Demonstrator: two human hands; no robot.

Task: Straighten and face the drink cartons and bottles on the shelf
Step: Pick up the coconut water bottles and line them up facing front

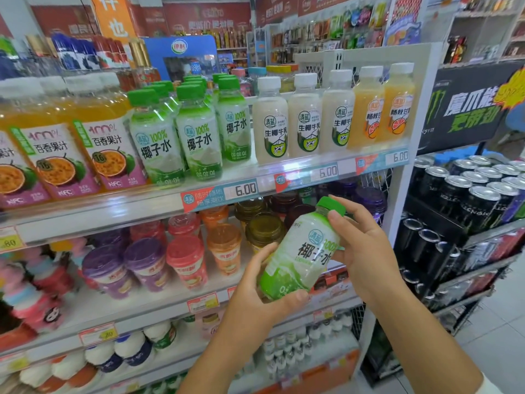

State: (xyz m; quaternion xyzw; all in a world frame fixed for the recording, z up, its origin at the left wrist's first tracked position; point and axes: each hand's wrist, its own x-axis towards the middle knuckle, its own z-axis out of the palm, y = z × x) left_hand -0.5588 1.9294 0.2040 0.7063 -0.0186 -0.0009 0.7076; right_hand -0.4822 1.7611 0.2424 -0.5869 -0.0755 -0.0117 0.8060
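Observation:
A green-capped coconut water bottle is held tilted in front of the second shelf, label facing me. My left hand grips its base from below and my right hand grips its neck and upper side. On the top shelf stand more coconut water bottles in rows, white-capped coconut milk bottles, two orange mango drink bottles and large passion fruit juice bottles at the left.
Below the top shelf sit lidded drink cups in purple, red, orange and brown. Lower shelves hold small white bottles. A rack of black energy drink cans stands to the right. A tiled floor shows at lower right.

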